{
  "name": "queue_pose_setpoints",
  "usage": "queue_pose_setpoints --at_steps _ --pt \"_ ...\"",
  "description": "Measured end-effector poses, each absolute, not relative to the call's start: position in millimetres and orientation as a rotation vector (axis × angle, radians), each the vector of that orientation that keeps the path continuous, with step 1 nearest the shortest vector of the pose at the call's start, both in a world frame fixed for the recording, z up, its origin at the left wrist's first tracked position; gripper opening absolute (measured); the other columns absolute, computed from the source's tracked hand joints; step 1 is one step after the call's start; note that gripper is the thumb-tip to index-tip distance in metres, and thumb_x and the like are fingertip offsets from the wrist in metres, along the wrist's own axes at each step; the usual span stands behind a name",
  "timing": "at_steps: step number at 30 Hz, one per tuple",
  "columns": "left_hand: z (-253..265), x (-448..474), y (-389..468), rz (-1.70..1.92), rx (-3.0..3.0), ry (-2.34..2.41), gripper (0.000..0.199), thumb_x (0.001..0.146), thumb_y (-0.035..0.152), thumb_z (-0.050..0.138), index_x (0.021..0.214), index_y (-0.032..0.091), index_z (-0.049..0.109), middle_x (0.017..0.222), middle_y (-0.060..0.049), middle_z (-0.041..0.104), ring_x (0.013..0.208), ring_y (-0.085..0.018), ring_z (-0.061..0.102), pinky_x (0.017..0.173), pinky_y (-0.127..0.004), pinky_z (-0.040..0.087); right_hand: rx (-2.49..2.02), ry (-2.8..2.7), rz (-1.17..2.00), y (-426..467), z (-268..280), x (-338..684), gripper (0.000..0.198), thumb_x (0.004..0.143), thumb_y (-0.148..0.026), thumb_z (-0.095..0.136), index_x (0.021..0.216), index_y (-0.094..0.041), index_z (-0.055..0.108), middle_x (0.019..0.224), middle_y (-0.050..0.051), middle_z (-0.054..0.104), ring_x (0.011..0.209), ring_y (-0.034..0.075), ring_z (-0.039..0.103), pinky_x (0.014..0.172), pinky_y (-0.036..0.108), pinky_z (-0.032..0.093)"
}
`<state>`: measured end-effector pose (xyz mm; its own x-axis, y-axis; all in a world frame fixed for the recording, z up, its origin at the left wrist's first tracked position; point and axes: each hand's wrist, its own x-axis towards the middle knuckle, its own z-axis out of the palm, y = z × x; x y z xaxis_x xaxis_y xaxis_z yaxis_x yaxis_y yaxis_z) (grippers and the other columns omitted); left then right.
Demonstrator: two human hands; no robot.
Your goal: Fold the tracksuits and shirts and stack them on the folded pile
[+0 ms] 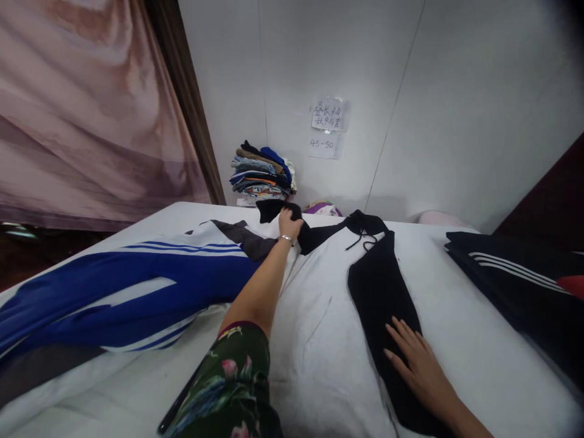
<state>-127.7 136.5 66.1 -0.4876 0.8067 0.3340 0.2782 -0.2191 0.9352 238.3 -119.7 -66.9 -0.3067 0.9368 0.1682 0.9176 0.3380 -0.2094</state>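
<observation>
White-and-black top point(319, 328), collar point(367, 224) pointing away

Head view: it lies lengthwise ahead of me on the bench point(451, 304) — my left hand point(291, 225) farther out, closed on one black sleeve point(314, 237); my right hand point(413, 362) nearer, flat on the other sleeve point(381, 286).

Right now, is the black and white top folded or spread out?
Mainly spread out: the top lies broad across the table, one black sleeve reaching sideways to the left hand.

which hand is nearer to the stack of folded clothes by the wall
Left. The left hand is just in front of the stack, gripping a black sleeve; the right hand is farther off, closer to the wearer, on black cloth.
</observation>
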Motion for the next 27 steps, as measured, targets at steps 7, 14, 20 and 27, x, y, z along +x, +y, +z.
queue_pose_setpoints --at_steps 7,14,20,27 --pt "34.9 -33.9 39.4 0.507 2.750 1.039 0.026 0.073 0.021 0.063 0.099 0.027 0.066 0.142 -0.002 0.044 0.138 -0.025 0.024 0.114 -0.049 0.007 -1.698 -2.291 0.257 -119.8 -51.7 233.7 0.057 0.091 -0.053 0.039 0.138 -0.022 0.044 0.147 0.006 0.034 0.138 0.026 0.027 0.111 0.051 0.025" --pt "11.2 -71.4 -15.0 0.504 2.535 1.444 0.027 0.078 0.028 0.062 0.105 0.024 0.064 0.142 -0.007 0.043 0.134 -0.025 0.033 0.111 -0.044 0.024 -1.597 -1.978 0.521 -123.5 -38.8 232.9 0.052 0.086 -0.048 0.047 0.130 -0.020 0.053 0.138 0.009 0.049 0.132 0.025 0.037 0.111 0.049 0.027" --pt "12.6 -125.8 -55.3 0.342 2.267 1.909 0.039 0.083 0.031 0.054 0.119 0.016 0.056 0.140 -0.013 0.045 0.126 -0.025 0.045 0.104 -0.035 0.036 -1.523 -1.475 0.637 -108.8 -16.9 259.0 0.044 0.081 -0.047 0.053 0.113 -0.021 0.066 0.116 0.007 0.065 0.112 0.026 0.057 0.101 0.044 0.041" --pt "17.4 -138.9 -87.8 0.073 2.015 2.121 0.036 0.087 0.035 0.046 0.117 0.018 0.055 0.120 -0.012 0.061 0.105 -0.025 0.060 0.083 -0.033 0.045 -2.111 -1.507 0.347 -44.5 -33.1 342.2 0.062 0.077 -0.046 0.053 0.130 -0.013 0.053 0.129 0.016 0.055 0.107 0.031 0.058 0.092 0.043 0.044"
